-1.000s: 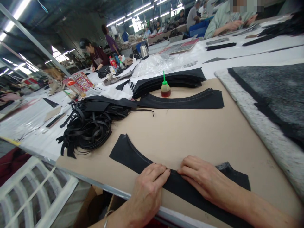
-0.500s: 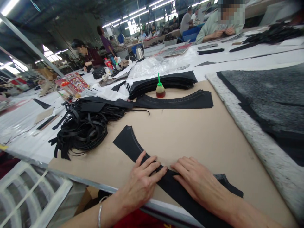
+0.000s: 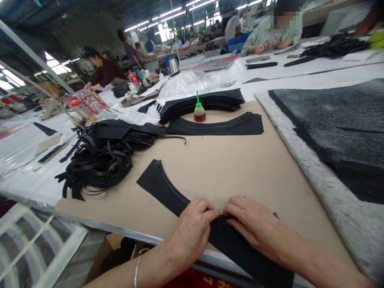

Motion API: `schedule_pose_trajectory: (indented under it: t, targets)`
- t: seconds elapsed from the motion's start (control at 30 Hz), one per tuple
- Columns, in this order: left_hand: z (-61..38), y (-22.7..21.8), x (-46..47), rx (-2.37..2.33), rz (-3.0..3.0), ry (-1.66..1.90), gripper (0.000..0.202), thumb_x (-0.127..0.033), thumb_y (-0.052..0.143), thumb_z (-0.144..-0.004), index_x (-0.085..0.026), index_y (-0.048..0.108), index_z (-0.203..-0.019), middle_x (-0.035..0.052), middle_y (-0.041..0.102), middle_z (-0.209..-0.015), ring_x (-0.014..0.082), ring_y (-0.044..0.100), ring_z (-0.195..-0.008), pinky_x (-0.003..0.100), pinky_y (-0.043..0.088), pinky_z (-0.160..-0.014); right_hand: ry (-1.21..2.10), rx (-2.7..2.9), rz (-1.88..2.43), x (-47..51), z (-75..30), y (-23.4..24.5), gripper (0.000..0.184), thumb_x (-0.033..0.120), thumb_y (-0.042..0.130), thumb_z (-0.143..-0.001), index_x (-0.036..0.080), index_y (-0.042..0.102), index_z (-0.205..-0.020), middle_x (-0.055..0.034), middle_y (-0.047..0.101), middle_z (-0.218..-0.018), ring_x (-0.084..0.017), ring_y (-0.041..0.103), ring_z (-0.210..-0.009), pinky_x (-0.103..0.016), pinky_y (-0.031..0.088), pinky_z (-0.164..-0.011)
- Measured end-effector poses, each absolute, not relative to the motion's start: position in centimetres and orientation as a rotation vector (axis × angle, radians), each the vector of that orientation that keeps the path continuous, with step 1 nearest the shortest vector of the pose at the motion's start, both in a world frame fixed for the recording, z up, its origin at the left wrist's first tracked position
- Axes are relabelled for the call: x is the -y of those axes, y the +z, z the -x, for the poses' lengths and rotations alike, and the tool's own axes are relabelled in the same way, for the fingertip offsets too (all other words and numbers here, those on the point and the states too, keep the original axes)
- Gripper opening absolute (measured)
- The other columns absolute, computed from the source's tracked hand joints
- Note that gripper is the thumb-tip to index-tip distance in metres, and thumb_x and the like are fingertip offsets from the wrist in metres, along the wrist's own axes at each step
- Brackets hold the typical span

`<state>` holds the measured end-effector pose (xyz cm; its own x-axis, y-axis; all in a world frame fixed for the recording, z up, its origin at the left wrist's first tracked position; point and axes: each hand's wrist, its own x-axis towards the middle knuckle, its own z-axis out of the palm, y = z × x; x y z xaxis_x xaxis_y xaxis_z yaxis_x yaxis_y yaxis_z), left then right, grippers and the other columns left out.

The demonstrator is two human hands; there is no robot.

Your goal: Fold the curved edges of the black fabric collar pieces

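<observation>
A long, curved black leather-like piece (image 3: 168, 189) lies diagonally across the brown board, its near end hanging past the table edge. Along its inner curve runs a narrow folded or stitched edge. My left hand (image 3: 195, 224) is closed over the middle of the piece, fingers bent and fingertips pinching that edge. Just right of it, my right hand (image 3: 255, 220) pinches the same edge, with the thumb below and the fingers above. The fingertips of both hands almost meet. My right hand and forearm hide part of the curve.
A pile of black strips (image 3: 102, 156) lies at left. Behind the work are stacked curved pieces (image 3: 204, 102) and a green-tipped bottle (image 3: 199, 113). A thick pale slab (image 3: 303, 168) with dark material borders the brown board (image 3: 228, 164) at right. Co-workers sit farther back.
My left hand has slid right along the edge toward my right hand, its spread fingers now curled into a pinch. My right hand stays nearly in place. The view has shifted slightly.
</observation>
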<state>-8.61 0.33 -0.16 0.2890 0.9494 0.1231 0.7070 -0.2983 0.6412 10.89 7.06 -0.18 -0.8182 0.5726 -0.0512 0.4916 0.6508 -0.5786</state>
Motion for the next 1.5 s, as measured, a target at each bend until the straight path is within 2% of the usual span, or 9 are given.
schedule_pose_trajectory:
  t: [0.23,0.4,0.57,0.73,0.9,1.13,1.27,1.4,1.5]
  targets:
    - [8.2,-1.7,1.0,-1.492,-2.245,0.751,0.027,-0.009,0.042,-0.093,-0.016,0.065,-0.107,0.0064,0.063,-0.093,0.0198,0.054,-0.088,0.034,0.051,-0.078,0.871,2.725,0.778,-6.9,-12.0,-0.5,0.014,0.010,0.048,-0.092,0.022,0.055,-0.093,-0.0013,0.055,-0.094,-0.021,0.048,-0.088,-0.036,0.036,-0.078]
    - [8.4,-2.2,1.8,-1.434,-2.389,0.786,0.038,-0.007,0.036,-0.093,-0.014,0.056,-0.124,0.0106,0.062,-0.111,0.0212,0.052,-0.108,0.039,0.049,-0.095,0.754,2.746,0.719,-6.7,-13.0,-1.0,0.013,0.012,0.046,-0.094,0.020,0.055,-0.090,-0.0027,0.054,-0.090,-0.020,0.046,-0.082,-0.035,0.034,-0.074]
    - [8.1,-1.7,1.8,-1.494,-2.429,0.662,0.045,-0.006,0.037,-0.091,-0.017,0.050,-0.133,0.0096,0.061,-0.110,0.0211,0.053,-0.105,0.038,0.051,-0.093,0.633,2.716,0.638,-6.7,-13.9,-1.4,0.019,0.014,0.041,-0.096,0.019,0.059,-0.095,-0.0035,0.055,-0.087,-0.019,0.046,-0.080,-0.034,0.033,-0.074]
    - [8.0,-2.0,1.9,-1.488,-2.587,0.556,0.044,-0.008,0.043,-0.089,-0.015,0.052,-0.131,0.0106,0.059,-0.111,0.0242,0.052,-0.105,0.041,0.050,-0.094,0.560,2.730,0.611,-6.8,-14.9,-1.6,0.022,0.014,0.039,-0.097,0.018,0.060,-0.095,-0.0038,0.054,-0.085,-0.018,0.045,-0.078,-0.033,0.032,-0.072]
    - [7.8,-1.9,1.8,-1.517,-2.646,0.670,0.040,-0.006,0.042,-0.089,-0.017,0.058,-0.124,0.0116,0.057,-0.117,0.0249,0.052,-0.108,0.040,0.050,-0.092,0.492,2.781,0.545,-7.0,-15.9,-1.7,0.020,0.013,0.040,-0.096,0.018,0.060,-0.095,-0.0034,0.054,-0.084,-0.018,0.045,-0.077,-0.033,0.031,-0.073]
    - [5.4,-2.2,1.3,-1.432,-2.504,0.724,0.043,-0.002,0.034,-0.089,-0.009,0.051,-0.129,0.0132,0.061,-0.107,0.0219,0.055,-0.095,0.037,0.053,-0.082,0.324,2.795,0.489,-7.0,-16.0,-1.3,0.022,0.014,0.039,-0.097,0.016,0.060,-0.091,-0.0035,0.054,-0.081,-0.017,0.043,-0.075,-0.033,0.031,-0.073]
    - [4.9,-2.9,2.2,-1.407,-2.682,0.691,0.044,-0.004,0.035,-0.089,-0.003,0.050,-0.130,0.0148,0.062,-0.114,0.0247,0.054,-0.105,0.038,0.051,-0.091,0.282,2.795,0.475,-6.9,-16.1,-1.1,0.022,0.015,0.039,-0.097,0.016,0.060,-0.090,-0.0035,0.055,-0.081,-0.017,0.042,-0.076,-0.034,0.031,-0.073]
    - [6.5,-2.3,2.1,-1.350,-2.806,0.638,0.046,-0.004,0.036,-0.088,-0.007,0.052,-0.130,0.0121,0.061,-0.122,0.0242,0.052,-0.115,0.037,0.047,-0.097,0.257,2.812,0.497,-6.6,-16.1,-1.1,0.017,0.013,0.043,-0.095,0.016,0.059,-0.091,-0.0031,0.055,-0.082,-0.017,0.043,-0.077,-0.034,0.030,-0.074]
    - [8.2,-1.2,0.7,-1.243,-2.798,0.643,0.041,-0.007,0.039,-0.089,-0.013,0.057,-0.125,0.0086,0.064,-0.118,0.0225,0.054,-0.112,0.039,0.045,-0.098,0.256,2.773,0.587,-6.2,-15.4,-1.2,0.014,0.014,0.046,-0.095,0.017,0.059,-0.095,-0.0023,0.055,-0.082,-0.018,0.045,-0.077,-0.033,0.030,-0.073]
